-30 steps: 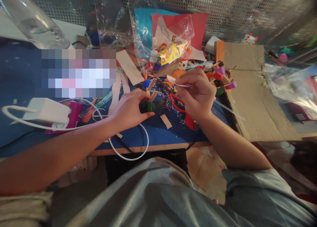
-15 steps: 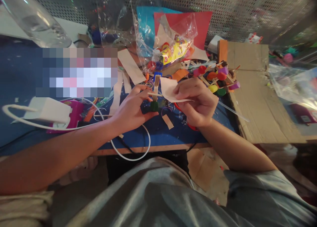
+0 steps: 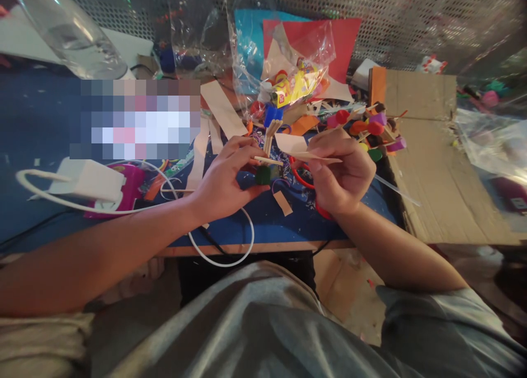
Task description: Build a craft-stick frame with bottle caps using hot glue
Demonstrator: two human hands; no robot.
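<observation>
My left hand (image 3: 220, 177) is closed around the near side of a small model of pale wooden sticks (image 3: 272, 136). A dark green block (image 3: 263, 174) is at its lower end, and one stick juts out sideways past my fingers. Behind its top shows a blue piece (image 3: 273, 116); whether it is attached I cannot tell. Just to the right, my right hand (image 3: 343, 172) pinches a bent piece of cream paper (image 3: 290, 143) between thumb and fingers. Below the paper lie red scissor-like handles (image 3: 302, 174), partly hidden by that hand.
A white charger (image 3: 88, 183) with a looping cable lies left, near a water bottle (image 3: 82, 45). Behind are a clear plastic bag (image 3: 284, 43), paper strips (image 3: 223, 110) and colourful stick-and-cap pieces (image 3: 374, 126). Cardboard (image 3: 436, 174) covers the right side.
The cream paper has tilted, so its edge now shows more, and my right hand has drawn slightly right. The stick model leans a little more; the whole view has shifted slightly.
</observation>
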